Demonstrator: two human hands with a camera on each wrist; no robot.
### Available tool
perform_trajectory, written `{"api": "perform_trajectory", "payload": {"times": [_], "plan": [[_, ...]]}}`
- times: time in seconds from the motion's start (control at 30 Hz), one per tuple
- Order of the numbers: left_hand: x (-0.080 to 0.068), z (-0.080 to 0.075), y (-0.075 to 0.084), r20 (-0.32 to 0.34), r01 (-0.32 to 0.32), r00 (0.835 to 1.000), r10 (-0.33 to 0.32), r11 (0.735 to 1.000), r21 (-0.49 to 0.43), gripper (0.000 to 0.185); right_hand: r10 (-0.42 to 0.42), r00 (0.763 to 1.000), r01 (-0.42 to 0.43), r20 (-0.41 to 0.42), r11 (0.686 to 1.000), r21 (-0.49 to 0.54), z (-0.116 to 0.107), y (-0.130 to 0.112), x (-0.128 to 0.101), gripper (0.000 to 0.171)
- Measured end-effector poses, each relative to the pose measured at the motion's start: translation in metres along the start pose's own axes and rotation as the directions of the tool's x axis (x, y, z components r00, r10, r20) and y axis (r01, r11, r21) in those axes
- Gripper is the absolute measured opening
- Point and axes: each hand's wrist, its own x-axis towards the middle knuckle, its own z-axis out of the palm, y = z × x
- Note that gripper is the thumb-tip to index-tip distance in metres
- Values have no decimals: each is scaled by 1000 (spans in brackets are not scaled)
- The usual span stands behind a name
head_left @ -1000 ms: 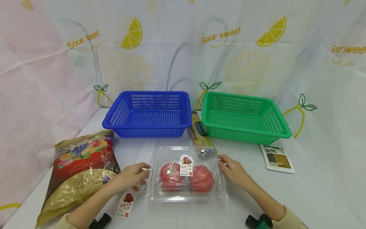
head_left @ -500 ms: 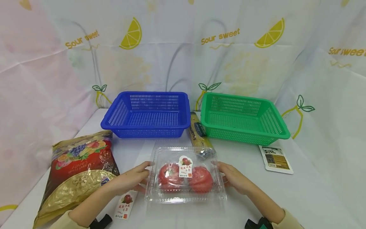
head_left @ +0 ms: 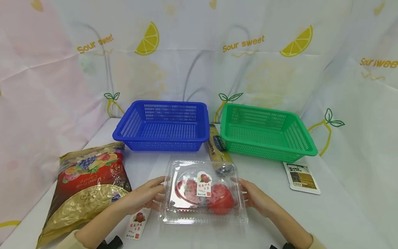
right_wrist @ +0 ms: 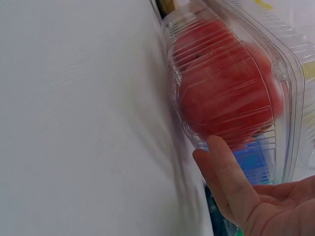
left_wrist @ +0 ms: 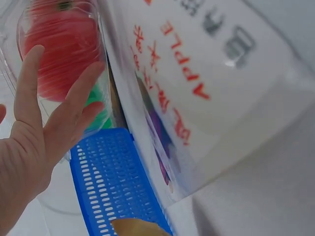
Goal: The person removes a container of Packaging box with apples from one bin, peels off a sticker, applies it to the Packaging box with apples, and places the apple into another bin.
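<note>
A clear plastic clamshell box (head_left: 203,211) with two round red fruits (head_left: 221,199) inside and a white label (head_left: 204,184) on its lid is between my hands. My left hand (head_left: 144,195) grips its left side, with fingers (left_wrist: 74,93) reaching along the wall. On the opposite side my right hand (head_left: 256,197) holds the box, its fingertips (right_wrist: 215,142) against the lower wall. The box looks slightly raised; whether all of it is off the table is unclear. Beside my left hand lies a white card (head_left: 136,226) with a red apple picture.
A blue basket (head_left: 161,145) and a green basket (head_left: 267,150) stand at the back. A spaghetti packet (head_left: 217,143) lies between them, partly behind the box. A large candy bag (head_left: 88,186) lies at the left, a small white-edged packet (head_left: 301,178) at the right.
Both hands have come in from beside the box to its sides and taken hold of it. The box has risen and tilted slightly, and the fruits have shifted inside. The baskets have stayed put.
</note>
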Motion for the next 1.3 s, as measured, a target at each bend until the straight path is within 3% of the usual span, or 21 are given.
{"api": "perform_trajectory", "payload": {"times": [0.33,0.6,0.87,1.1,1.3], "plan": [[-9,1,16,-25,10,1000,-9,998,55,69,-96,994,85,-58,981,-173,3,-15,-3,63],[-15,-5,34,-189,68,982,-31,979,190,76,-188,982,188,4,978,-93,9,-32,2,60],[-22,-24,61,-209,84,978,-26,958,274,71,-255,966,257,42,965,-55,15,-56,17,57],[-23,-46,81,-203,30,978,40,943,332,70,-302,949,309,85,949,-70,15,-78,33,54],[-24,-63,100,-238,18,969,72,934,357,74,-301,948,306,105,951,-40,18,-98,50,55]]}}
